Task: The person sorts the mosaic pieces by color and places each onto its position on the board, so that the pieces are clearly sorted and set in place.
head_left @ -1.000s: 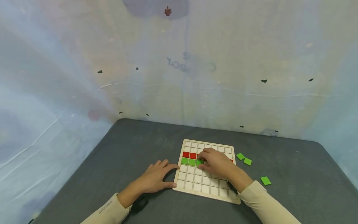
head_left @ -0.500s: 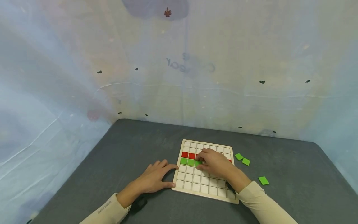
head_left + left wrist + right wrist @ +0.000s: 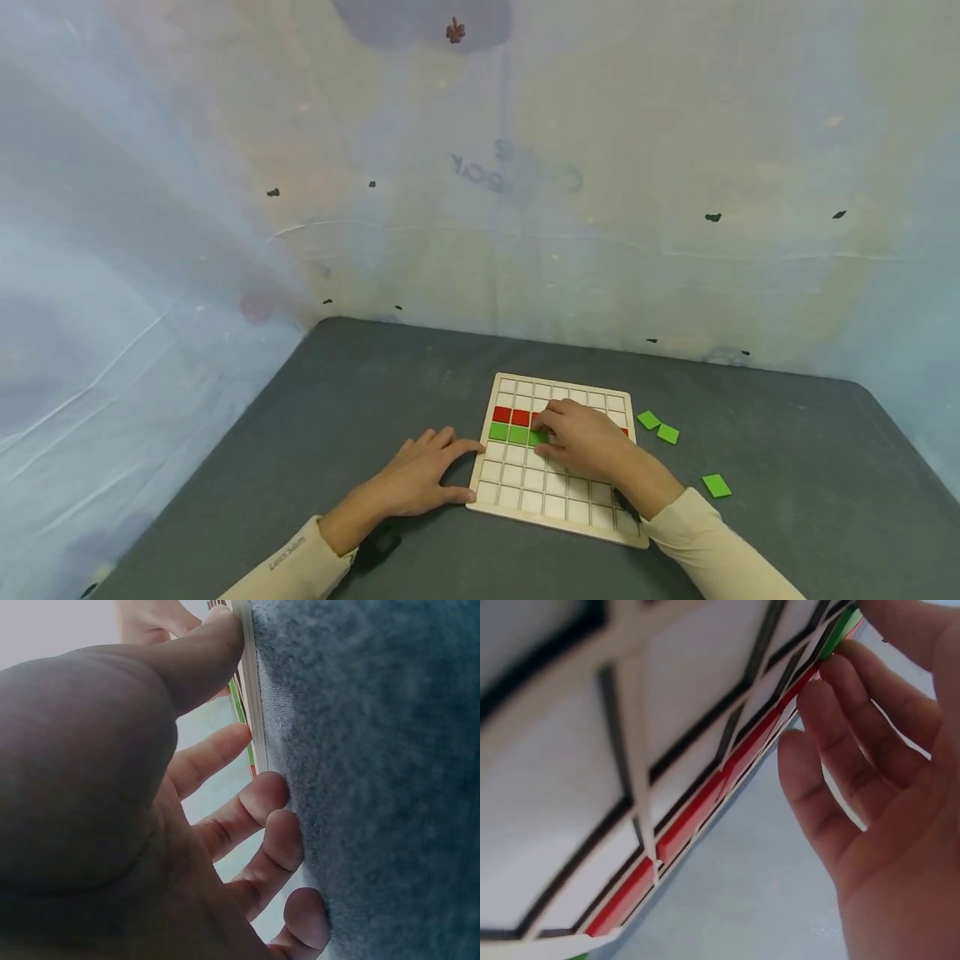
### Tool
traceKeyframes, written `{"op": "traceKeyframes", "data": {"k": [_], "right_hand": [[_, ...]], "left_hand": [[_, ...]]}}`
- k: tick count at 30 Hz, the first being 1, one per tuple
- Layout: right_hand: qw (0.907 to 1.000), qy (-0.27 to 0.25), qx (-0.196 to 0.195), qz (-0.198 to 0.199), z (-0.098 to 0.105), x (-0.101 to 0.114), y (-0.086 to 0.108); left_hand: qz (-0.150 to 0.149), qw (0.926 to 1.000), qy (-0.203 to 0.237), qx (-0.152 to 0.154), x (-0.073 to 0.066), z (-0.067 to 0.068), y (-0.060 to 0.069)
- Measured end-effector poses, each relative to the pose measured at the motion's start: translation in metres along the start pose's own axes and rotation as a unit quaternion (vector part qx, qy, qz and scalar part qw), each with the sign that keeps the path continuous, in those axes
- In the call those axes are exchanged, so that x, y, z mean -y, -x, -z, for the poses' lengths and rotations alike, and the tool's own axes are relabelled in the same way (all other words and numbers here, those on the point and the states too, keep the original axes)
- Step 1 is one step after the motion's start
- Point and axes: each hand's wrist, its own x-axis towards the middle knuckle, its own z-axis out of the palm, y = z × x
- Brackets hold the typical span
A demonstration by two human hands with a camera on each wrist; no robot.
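Note:
A pale wooden grid board (image 3: 555, 506) lies flat on the dark table. Red square tiles (image 3: 521, 417) fill part of one row, and two green tiles (image 3: 507, 433) sit in the row just nearer. A third green tile (image 3: 537, 437) is beside them, pinched between the thumb and fingers of my right hand (image 3: 588, 442). This hand covers the cells to the right; in the right wrist view its fingertips are by the green tile (image 3: 838, 636). My left hand (image 3: 420, 477), fingers spread, touches the board's left edge with thumb and index finger.
Two loose green tiles (image 3: 657, 426) lie near the board's right edge, and another green tile (image 3: 717, 486) is nearer and farther right. A pale printed sheet (image 3: 480, 267) hangs behind the grey-black table (image 3: 375, 375) and along its sides.
The whole scene shifts slightly with the head. Both hands keep about the same places on the board, and the right fingers stay at the third green tile.

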Motion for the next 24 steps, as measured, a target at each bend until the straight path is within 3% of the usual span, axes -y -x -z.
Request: {"op": "traceKeyframes", "data": {"k": [14, 24], "right_hand": [[1.0000, -0.001, -0.008, -0.005, 0.011, -0.015, 0.028], [0.9990, 0.034, -0.030, -0.006, 0.011, -0.024, 0.064]], "left_hand": [[-0.001, 1.0000, 0.004, 0.000, 0.000, -0.001, -0.001], [0.003, 0.9999, 0.009, 0.006, 0.001, 0.000, -0.001]]}}
